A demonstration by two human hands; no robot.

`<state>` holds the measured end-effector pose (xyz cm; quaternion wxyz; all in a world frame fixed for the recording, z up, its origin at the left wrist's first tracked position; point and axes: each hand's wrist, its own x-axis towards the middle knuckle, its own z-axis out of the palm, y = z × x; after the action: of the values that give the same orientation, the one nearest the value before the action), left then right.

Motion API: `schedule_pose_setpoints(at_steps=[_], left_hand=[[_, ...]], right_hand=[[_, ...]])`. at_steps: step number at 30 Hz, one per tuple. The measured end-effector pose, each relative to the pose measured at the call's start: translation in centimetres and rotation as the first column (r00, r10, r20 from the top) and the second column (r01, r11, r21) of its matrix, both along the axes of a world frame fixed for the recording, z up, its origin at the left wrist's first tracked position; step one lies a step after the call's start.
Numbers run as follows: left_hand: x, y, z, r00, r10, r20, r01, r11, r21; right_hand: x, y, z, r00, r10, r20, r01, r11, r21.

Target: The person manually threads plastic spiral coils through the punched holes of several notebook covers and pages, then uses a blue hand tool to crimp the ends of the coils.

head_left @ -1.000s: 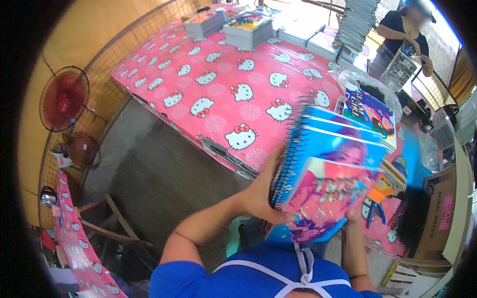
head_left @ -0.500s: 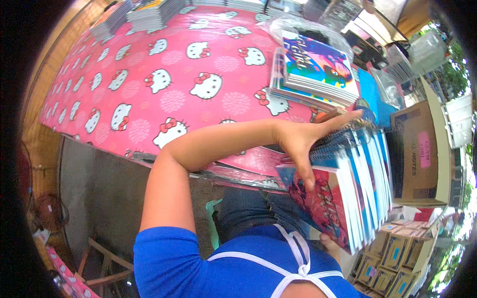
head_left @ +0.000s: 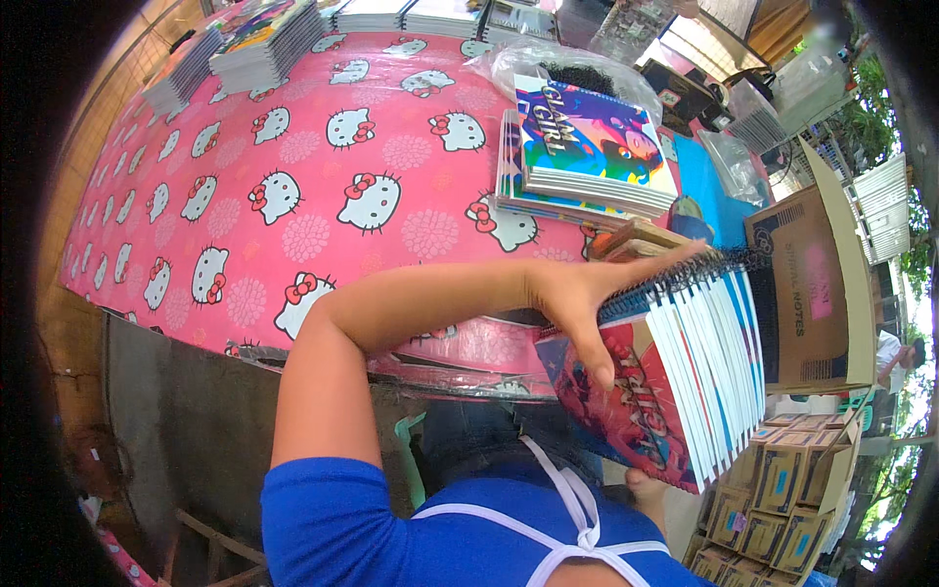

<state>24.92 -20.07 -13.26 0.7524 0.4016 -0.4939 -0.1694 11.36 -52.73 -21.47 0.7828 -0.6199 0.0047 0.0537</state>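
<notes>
Head view: the left hand (head_left: 577,298) clamps a stack of spiral notebooks (head_left: 675,377) edge-up off the near table edge, thumb pressed on the cover and fingers stretched along the spirals, the right hand's fingers hidden beneath, a second notebook pile (head_left: 577,157) lying flat on the pink tablecloth (head_left: 293,196) beside an open cardboard box (head_left: 812,284).

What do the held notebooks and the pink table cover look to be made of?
Notebooks: paper blocks with white page edges, glossy printed card covers and black spiral binding, probably wire or plastic. Left hand grips them. Table cover: likely vinyl or oilcloth, smooth with a slight sheen and printed cat pattern.
</notes>
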Motion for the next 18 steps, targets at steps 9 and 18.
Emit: schedule_pose_setpoints(at_steps=[9,18], left_hand=[[0.5,0.3,-0.4,0.892,0.271,0.362,-0.329,0.938,0.107],[-0.3,-2.0,2.0,0.889,0.347,0.298,-0.386,0.919,0.082]], right_hand=[[0.5,0.0,-0.3,0.999,-0.035,0.037,0.037,0.999,-0.039],[1.1,-1.2,0.3,0.987,-0.124,0.099,0.137,0.979,-0.148]])
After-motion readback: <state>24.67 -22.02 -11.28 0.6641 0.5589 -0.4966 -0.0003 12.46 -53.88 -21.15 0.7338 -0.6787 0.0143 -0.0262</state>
